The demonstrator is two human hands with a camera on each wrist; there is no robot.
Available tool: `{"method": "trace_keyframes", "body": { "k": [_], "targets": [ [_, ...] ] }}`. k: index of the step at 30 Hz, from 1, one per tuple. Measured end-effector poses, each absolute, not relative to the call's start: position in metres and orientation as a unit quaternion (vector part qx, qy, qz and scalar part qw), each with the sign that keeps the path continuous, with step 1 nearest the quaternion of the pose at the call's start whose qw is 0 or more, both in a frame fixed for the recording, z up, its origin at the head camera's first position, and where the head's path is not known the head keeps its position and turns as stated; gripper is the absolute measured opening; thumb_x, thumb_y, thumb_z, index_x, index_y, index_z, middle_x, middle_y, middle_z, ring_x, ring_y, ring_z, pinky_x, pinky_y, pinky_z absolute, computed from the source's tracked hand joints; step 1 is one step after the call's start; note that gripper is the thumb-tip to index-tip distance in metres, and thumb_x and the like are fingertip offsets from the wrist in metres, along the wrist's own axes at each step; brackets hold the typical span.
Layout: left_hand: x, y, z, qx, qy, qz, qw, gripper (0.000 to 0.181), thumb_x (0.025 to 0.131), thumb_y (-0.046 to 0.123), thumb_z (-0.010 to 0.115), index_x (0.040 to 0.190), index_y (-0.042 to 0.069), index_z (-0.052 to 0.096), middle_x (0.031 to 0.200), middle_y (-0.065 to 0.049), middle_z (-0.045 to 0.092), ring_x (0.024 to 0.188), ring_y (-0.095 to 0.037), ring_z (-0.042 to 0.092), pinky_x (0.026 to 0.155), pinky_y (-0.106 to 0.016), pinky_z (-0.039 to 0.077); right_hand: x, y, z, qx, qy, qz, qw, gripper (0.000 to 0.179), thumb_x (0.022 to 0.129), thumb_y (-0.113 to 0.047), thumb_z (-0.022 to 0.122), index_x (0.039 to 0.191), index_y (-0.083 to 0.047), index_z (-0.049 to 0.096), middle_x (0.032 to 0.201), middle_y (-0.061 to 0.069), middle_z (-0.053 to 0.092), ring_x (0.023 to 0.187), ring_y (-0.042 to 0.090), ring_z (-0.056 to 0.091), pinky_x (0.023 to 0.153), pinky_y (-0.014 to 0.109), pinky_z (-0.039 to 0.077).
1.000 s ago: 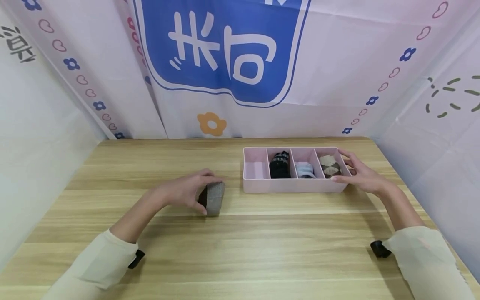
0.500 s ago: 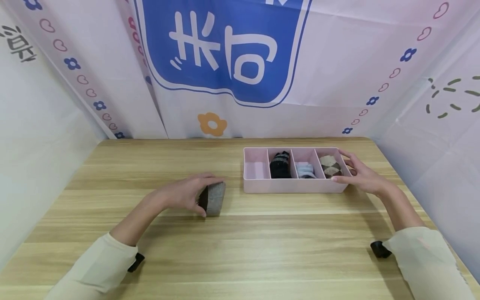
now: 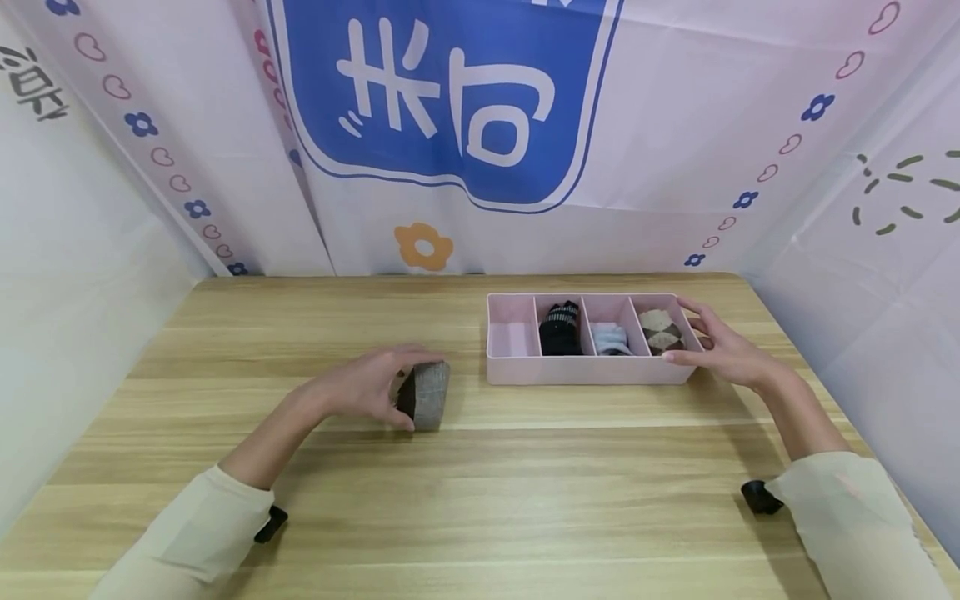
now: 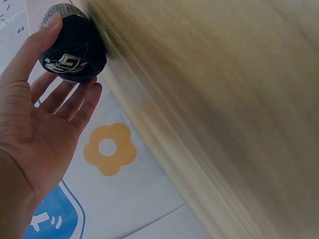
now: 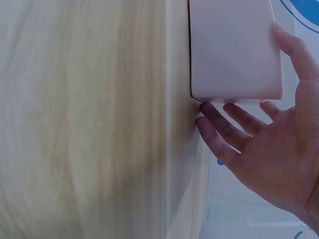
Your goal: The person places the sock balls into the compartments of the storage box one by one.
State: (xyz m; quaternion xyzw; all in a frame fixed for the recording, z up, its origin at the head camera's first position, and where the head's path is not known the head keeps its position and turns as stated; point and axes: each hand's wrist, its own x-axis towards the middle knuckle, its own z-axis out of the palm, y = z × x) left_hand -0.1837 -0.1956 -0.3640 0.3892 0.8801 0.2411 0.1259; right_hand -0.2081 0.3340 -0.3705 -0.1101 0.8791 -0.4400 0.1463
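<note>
My left hand [image 3: 367,385] holds a rolled sock [image 3: 431,397], grey on one side and dark on the other, on or just above the table left of the box. In the left wrist view the thumb lies on one side of the rolled sock [image 4: 75,47] and the fingers on the other; pale lettering marks its dark end. My right hand [image 3: 723,350] grips the right end of a pink divided box [image 3: 585,371], thumb at the front rim, fingers along the end wall. From left, its compartments hold nothing, a black sock [image 3: 561,332], a light blue sock [image 3: 611,339] and an argyle sock [image 3: 662,331].
The box stands toward the back right of a wooden table [image 3: 480,517]. Printed white cloth [image 3: 660,125] hangs behind the table and on both sides. A small black device [image 3: 761,497] sits at the right sleeve, another black device [image 3: 272,525] at the left.
Both hands, the rolled sock and the box stay nearly where they were. The whole head view shifts very slightly.
</note>
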Motion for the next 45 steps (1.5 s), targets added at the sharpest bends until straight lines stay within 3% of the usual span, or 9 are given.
{"method": "trace_keyframes", "body": {
  "k": [14,22,34,45],
  "targets": [
    [-0.189,-0.185,-0.355,0.417,0.867,0.255,0.092,0.089,0.074,0.022,0.093,0.148,-0.005,0.05,0.142,-0.019,0.057,0.121,-0.03,0.058,0.099,-0.05,0.054,-0.208,0.334,-0.37,-0.115,0.875,-0.447,0.147,0.104,0.098,-0.021,0.073,0.166,-0.013,-0.005,0.165,0.038,0.009,0.149,0.061,0.015,0.116,0.074,0.02],
    [-0.188,-0.166,-0.341,0.417,0.862,0.274,0.087,0.09,0.076,0.022,0.093,0.15,-0.004,0.048,0.146,-0.018,0.055,0.126,-0.031,0.057,0.094,-0.047,0.058,-0.207,0.334,-0.37,-0.11,0.875,-0.447,0.148,0.105,0.097,-0.022,0.073,0.167,-0.013,-0.006,0.165,0.038,0.009,0.149,0.061,0.014,0.115,0.075,0.019],
    [-0.192,-0.146,-0.335,0.41,0.857,0.302,0.074,0.087,0.073,0.022,0.093,0.147,-0.002,0.053,0.142,-0.016,0.059,0.115,-0.027,0.06,0.089,-0.05,0.059,-0.208,0.334,-0.371,-0.112,0.875,-0.447,0.147,0.105,0.097,-0.021,0.073,0.167,-0.014,-0.006,0.165,0.038,0.009,0.148,0.062,0.014,0.115,0.076,0.02],
    [-0.195,-0.148,-0.327,0.425,0.833,0.35,0.056,0.087,0.073,0.018,0.094,0.147,-0.002,0.053,0.14,-0.015,0.061,0.123,-0.029,0.058,0.09,-0.04,0.059,-0.207,0.333,-0.371,-0.11,0.878,-0.442,0.146,0.105,0.097,-0.023,0.073,0.167,-0.014,-0.005,0.165,0.038,0.01,0.148,0.062,0.014,0.114,0.076,0.02]
  ]
}}
